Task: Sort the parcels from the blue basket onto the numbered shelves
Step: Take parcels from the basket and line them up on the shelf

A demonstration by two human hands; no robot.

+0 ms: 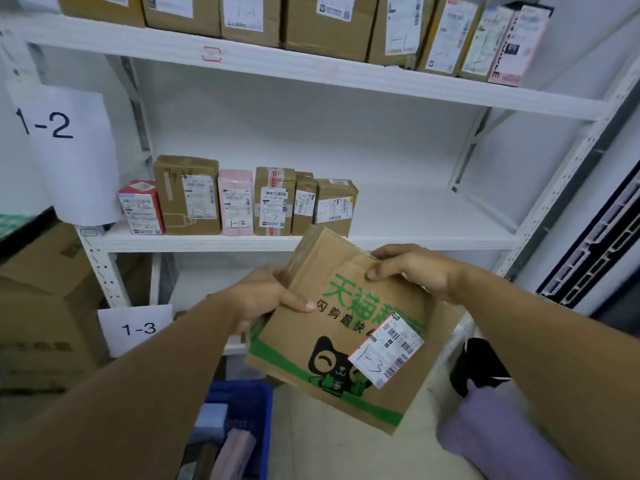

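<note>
I hold a brown paper-bag parcel (332, 327) with green print, a black cat logo and a white label hand-marked 1-3, tilted in front of the shelves. My left hand (266, 299) grips its left edge and my right hand (412, 268) pinches its folded top. The blue basket (249, 403) sits below on the floor with several parcels inside. A paper sign reading 1-3 (136, 329) hangs at the lower shelf, behind my left forearm. A sign reading 1-2 (65, 150) hangs at the left of the middle shelf (398, 242).
Several boxes marked 1-2 (239, 204) stand in a row on the left half of the middle shelf. The top shelf (311, 69) carries several boxes. Large cartons (45, 306) are stacked at the left. A black object (481, 365) and a purple bundle (498, 434) lie at the lower right.
</note>
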